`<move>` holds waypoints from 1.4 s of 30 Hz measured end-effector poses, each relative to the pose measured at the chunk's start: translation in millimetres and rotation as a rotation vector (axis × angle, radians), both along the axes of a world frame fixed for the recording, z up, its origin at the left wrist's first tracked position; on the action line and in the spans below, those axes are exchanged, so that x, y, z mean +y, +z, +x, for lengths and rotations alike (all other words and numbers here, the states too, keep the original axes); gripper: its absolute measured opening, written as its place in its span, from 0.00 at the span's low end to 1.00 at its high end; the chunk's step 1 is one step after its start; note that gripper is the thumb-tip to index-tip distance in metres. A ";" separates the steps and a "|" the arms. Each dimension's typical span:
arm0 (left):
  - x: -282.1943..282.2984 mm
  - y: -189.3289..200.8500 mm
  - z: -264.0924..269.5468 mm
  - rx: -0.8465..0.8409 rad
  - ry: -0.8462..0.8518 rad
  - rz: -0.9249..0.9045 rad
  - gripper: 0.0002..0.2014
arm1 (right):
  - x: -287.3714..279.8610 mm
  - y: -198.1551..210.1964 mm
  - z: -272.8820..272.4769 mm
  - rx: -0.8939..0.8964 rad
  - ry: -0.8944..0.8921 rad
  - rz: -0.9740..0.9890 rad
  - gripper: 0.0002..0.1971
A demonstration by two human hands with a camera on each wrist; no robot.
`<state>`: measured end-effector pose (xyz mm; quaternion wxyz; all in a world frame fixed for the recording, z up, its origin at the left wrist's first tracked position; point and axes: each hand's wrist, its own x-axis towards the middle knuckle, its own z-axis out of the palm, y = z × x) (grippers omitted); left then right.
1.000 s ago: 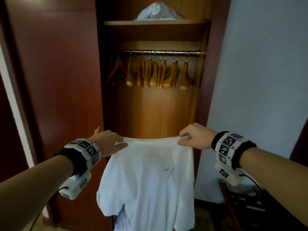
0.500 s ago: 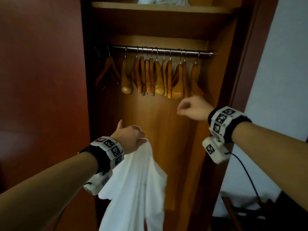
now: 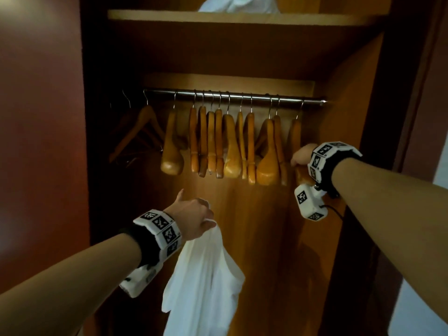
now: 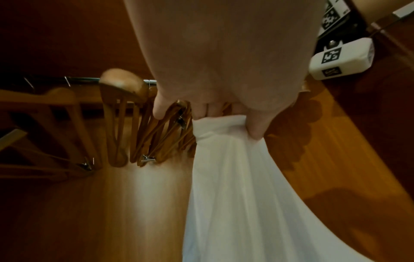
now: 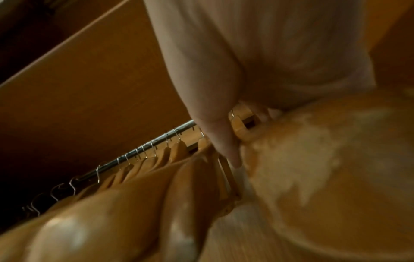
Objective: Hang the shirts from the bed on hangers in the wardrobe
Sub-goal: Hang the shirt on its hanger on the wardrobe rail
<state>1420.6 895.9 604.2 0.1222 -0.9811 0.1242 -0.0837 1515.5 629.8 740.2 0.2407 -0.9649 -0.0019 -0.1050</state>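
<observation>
A white shirt hangs limp inside the open wardrobe, bunched at its top in my left hand. In the left wrist view the fingers pinch the gathered cloth of the shirt. Several wooden hangers hang from the metal rail. My right hand grips the rightmost hanger at the rail's right end. In the right wrist view the thumb lies against that hanger's broad shoulder; the other fingers are hidden.
A shelf above the rail carries a white bundle. The wardrobe door stands open at the left. The wardrobe's side wall is close beside my right hand. A dark hanger hangs apart at the rail's left end.
My right hand let go of the shirt, rose to the rail's right end and took hold of the last hanger. The shirt now hangs from my left hand alone, closer to the wardrobe.
</observation>
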 end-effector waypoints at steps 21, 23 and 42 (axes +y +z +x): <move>-7.5 -10.7 -28.6 0.063 -0.099 0.003 0.19 | 1.9 -11.5 -59.7 -0.137 0.041 0.260 0.13; -3.4 -17.3 -43.3 0.085 -0.099 0.022 0.19 | 2.0 -36.5 -87.7 -0.155 0.046 0.358 0.11; -3.4 -73.1 -167.5 0.233 -0.123 0.072 0.20 | -0.5 -193.9 -281.1 0.056 0.036 1.062 0.20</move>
